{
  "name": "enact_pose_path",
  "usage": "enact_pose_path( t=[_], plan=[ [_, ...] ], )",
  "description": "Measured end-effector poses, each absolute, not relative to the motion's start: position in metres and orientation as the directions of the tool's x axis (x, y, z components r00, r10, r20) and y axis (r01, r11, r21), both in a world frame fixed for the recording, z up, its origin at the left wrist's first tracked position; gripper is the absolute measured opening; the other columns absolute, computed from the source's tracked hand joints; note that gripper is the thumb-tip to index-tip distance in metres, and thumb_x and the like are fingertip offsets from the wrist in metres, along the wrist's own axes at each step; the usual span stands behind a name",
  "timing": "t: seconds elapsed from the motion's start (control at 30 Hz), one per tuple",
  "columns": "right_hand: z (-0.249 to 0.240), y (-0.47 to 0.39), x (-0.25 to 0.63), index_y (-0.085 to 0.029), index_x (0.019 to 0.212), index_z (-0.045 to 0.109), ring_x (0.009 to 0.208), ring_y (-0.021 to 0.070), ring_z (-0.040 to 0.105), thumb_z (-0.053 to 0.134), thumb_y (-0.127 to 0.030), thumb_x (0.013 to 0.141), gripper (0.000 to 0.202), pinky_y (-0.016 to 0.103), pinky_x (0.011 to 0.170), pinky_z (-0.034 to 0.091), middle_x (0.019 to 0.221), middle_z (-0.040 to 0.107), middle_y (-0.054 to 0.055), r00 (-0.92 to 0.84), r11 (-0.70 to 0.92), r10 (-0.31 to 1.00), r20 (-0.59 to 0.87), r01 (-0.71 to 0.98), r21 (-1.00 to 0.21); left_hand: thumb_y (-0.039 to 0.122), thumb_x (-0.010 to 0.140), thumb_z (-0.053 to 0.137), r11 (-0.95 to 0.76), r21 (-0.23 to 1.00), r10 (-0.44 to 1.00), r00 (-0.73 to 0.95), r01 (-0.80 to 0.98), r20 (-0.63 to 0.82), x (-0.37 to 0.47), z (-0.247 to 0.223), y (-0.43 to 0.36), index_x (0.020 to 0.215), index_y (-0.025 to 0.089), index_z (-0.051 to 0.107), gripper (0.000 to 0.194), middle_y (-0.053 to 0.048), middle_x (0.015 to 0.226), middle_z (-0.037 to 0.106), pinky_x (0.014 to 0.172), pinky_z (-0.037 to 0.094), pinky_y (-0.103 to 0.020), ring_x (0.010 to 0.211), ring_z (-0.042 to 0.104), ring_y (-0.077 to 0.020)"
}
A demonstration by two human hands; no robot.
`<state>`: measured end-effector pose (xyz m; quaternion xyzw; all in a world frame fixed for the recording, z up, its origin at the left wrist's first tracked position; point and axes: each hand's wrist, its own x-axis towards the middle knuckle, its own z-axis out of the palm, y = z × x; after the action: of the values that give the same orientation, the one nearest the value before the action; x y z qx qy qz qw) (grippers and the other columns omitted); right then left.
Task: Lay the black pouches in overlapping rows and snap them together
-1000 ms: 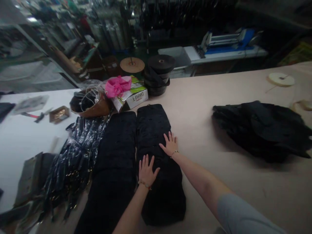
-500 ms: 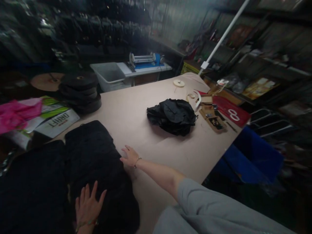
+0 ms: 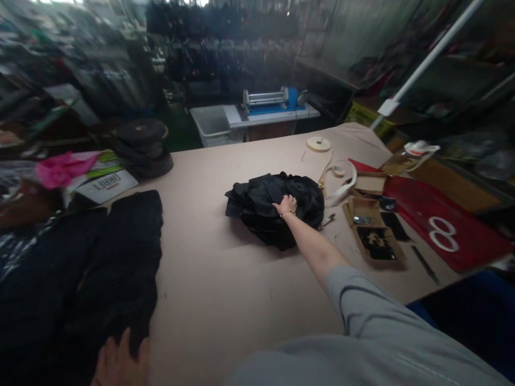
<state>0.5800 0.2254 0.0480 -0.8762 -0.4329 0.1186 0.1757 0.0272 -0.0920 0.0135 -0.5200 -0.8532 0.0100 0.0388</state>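
A crumpled bundle of black fabric (image 3: 261, 195) sits in the middle of the table. My right hand (image 3: 287, 205) is on top of it, fingers curled into the cloth and thumb pointing left. At the bottom left, my left hand (image 3: 123, 362) rests with fingers apart at the near edge of flat, stacked black fabric pieces (image 3: 116, 257). The lower part of that hand is cut off by the frame, and nothing shows in it.
Right of the bundle lie a small cardboard box (image 3: 378, 244) with dark bits, white tape (image 3: 344, 187) and a red cloth (image 3: 434, 214). A tape roll (image 3: 318, 143) lies at the back. Dark webbing rolls (image 3: 142, 147) stand left. A white pole (image 3: 430, 53) rises at the right.
My right hand has left the edge of the stacked fabric and reached right onto the bundle, which has shifted slightly. My left hand stays by the stack. The view has turned.
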Motion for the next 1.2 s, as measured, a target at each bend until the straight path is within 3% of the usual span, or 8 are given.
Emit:
enact_pose_path(
  t=[0.33, 0.47, 0.57, 0.73, 0.83, 0.93, 1.07, 1.2],
  plan=[
    [0.091, 0.203, 0.611, -0.016, 0.121, 0.055, 0.111, 0.0262, 0.047, 0.05, -0.023, 0.087, 0.035, 0.035, 0.092, 0.034, 0.123, 0.058, 0.015, 0.362, -0.265, 0.924, 0.122, 0.837, -0.479, 0.044, 0.086, 0.029, 0.448, 0.066, 0.894, -0.447, 0.891, -0.042, 0.146, -0.017, -0.22, 0.131, 0.014, 0.053, 0.059, -0.016, 0.14, 0.047, 0.105, 0.037, -0.044, 0.133, 0.039, -0.0281],
    [0.14, 0.179, 0.597, -0.018, 0.119, 0.057, 0.109, 0.0257, 0.053, 0.049, -0.026, 0.088, 0.033, 0.034, 0.089, 0.037, 0.119, 0.061, 0.014, 0.166, -0.052, 0.959, 0.231, 0.9, -0.432, 0.038, 0.09, 0.032, 0.366, 0.114, 0.93, -0.368, 0.924, -0.004, 0.178, 0.019, -0.185, 0.131, 0.011, 0.052, 0.053, -0.017, 0.143, 0.043, 0.107, 0.033, -0.045, 0.136, 0.033, -0.0284],
    [0.164, 0.137, 0.549, -0.018, 0.109, 0.063, 0.089, 0.0269, 0.061, 0.053, -0.03, 0.087, 0.027, 0.035, 0.075, 0.04, 0.098, 0.066, 0.016, -0.174, 0.193, 0.981, 0.086, 0.922, -0.334, 0.035, 0.09, 0.039, 0.242, 0.184, 0.969, -0.245, 0.953, -0.004, 0.214, 0.071, -0.156, 0.133, 0.015, 0.051, 0.048, -0.015, 0.146, 0.041, 0.11, 0.028, -0.044, 0.138, 0.03, -0.0268],
    [0.156, 0.026, 0.441, -0.023, 0.098, 0.065, 0.074, 0.0241, 0.063, 0.066, -0.023, 0.073, 0.025, 0.029, 0.063, 0.039, 0.082, 0.068, 0.009, -0.851, 0.694, 0.451, -0.268, 0.523, -0.494, 0.049, 0.073, 0.069, -0.024, 0.353, 0.999, 0.036, 0.935, -0.029, 0.237, 0.144, -0.116, 0.139, 0.021, 0.045, 0.076, -0.014, 0.151, 0.034, 0.111, 0.023, -0.047, 0.141, 0.025, -0.0328],
    [0.136, -0.017, 0.393, -0.022, 0.103, 0.062, 0.075, 0.0205, 0.062, 0.07, -0.03, 0.071, 0.034, 0.026, 0.062, 0.039, 0.086, 0.068, 0.004, -0.94, 0.601, 0.26, -0.22, 0.336, -0.725, 0.049, 0.072, 0.069, -0.021, 0.54, 0.951, 0.184, 0.841, -0.25, 0.206, 0.153, -0.114, 0.122, 0.023, 0.061, 0.057, -0.008, 0.125, 0.062, 0.1, 0.04, -0.038, 0.117, 0.054, -0.0266],
    [0.107, -0.016, 0.352, -0.019, 0.106, 0.057, 0.078, 0.0182, 0.059, 0.071, -0.03, 0.07, 0.04, 0.025, 0.064, 0.04, 0.089, 0.065, 0.002, -0.903, 0.456, 0.374, -0.212, 0.378, -0.806, 0.04, 0.075, 0.065, 0.153, 0.625, 0.886, 0.174, 0.766, -0.431, 0.148, 0.137, -0.116, 0.112, 0.022, 0.065, 0.041, -0.002, 0.096, 0.071, 0.081, 0.049, -0.028, 0.088, 0.065, -0.0181],
    [0.064, 0.016, 0.301, -0.019, 0.108, 0.056, 0.08, 0.0184, 0.059, 0.074, -0.029, 0.069, 0.044, 0.027, 0.069, 0.042, 0.092, 0.065, 0.003, -0.814, 0.392, 0.501, -0.295, 0.517, -0.761, 0.032, 0.082, 0.059, 0.222, 0.581, 0.912, 0.043, 0.783, -0.407, 0.07, 0.096, -0.098, 0.117, 0.021, 0.064, 0.037, -0.003, 0.109, 0.07, 0.09, 0.046, -0.027, 0.099, 0.063, -0.018],
    [0.031, 0.033, 0.261, -0.019, 0.094, 0.062, 0.088, 0.0193, 0.061, 0.064, -0.023, 0.08, 0.014, 0.029, 0.078, 0.043, 0.096, 0.067, 0.005, -0.735, 0.397, 0.608, -0.3, 0.608, -0.687, 0.031, 0.089, 0.051, 0.186, 0.485, 0.924, 0.017, 0.854, -0.383, 0.019, 0.057, -0.073, 0.132, 0.023, 0.054, 0.044, -0.006, 0.123, 0.064, 0.097, 0.044, -0.029, 0.109, 0.06, -0.019]
  ],
)
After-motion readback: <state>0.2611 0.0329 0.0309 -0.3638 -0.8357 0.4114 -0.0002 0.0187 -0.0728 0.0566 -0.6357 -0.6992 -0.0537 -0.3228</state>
